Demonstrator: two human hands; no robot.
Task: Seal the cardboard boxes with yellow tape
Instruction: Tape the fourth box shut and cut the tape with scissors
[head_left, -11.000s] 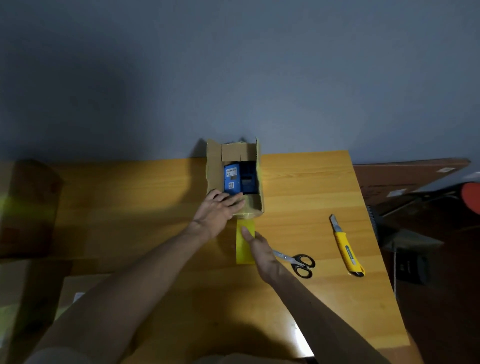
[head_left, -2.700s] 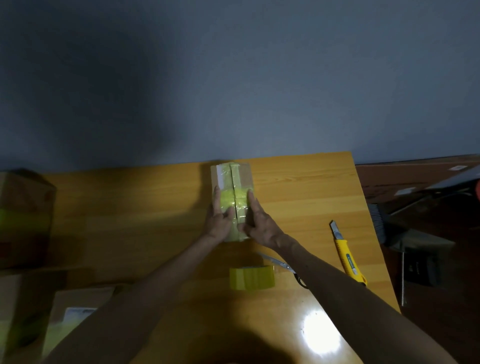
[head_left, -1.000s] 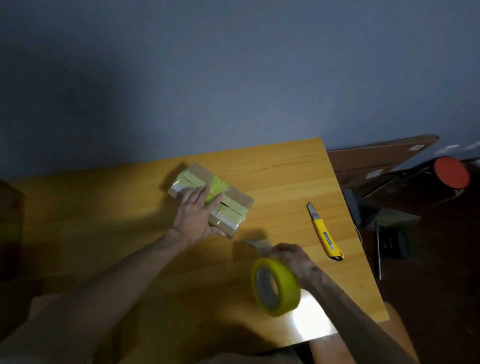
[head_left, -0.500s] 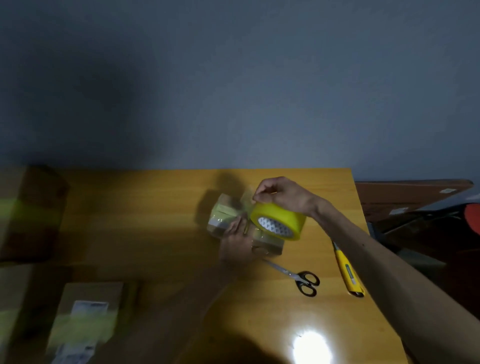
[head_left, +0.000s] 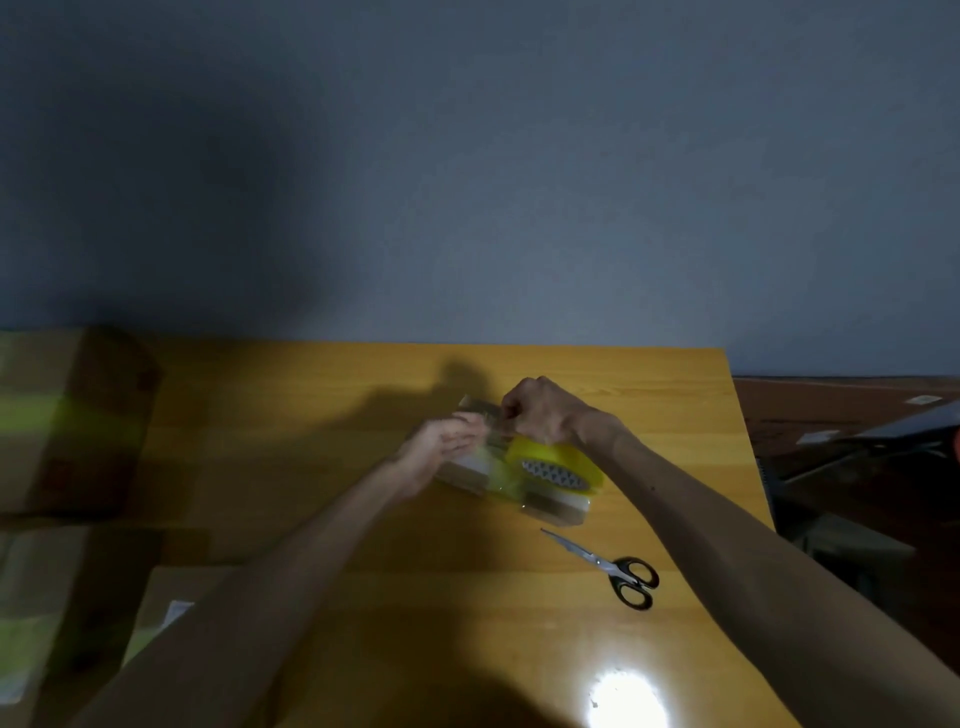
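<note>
Cardboard box (head_left: 557, 512) lies mid-bench (head_left: 311, 441), with the yellow tape roll (head_left: 571, 457) on its 3 o'clock end. Right hand (head_left: 540, 410) curls its fingers (head_left: 511, 411) at the box's 12 o'clock edge; what they grip I cannot tell. Left hand (head_left: 441, 447) is blurred, grip unclear. Scissors (head_left: 618, 571) lie at 5 o'clock.

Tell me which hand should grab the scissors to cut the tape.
Probably the right hand: the scissors lie on its side, beside that forearm; the left hand is across the box, farther off.

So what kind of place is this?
Likely a small packing spot in a plain room: a wooden table, taped cardboard boxes piled at its left, plus scissors and a yellow tape roll.
</note>
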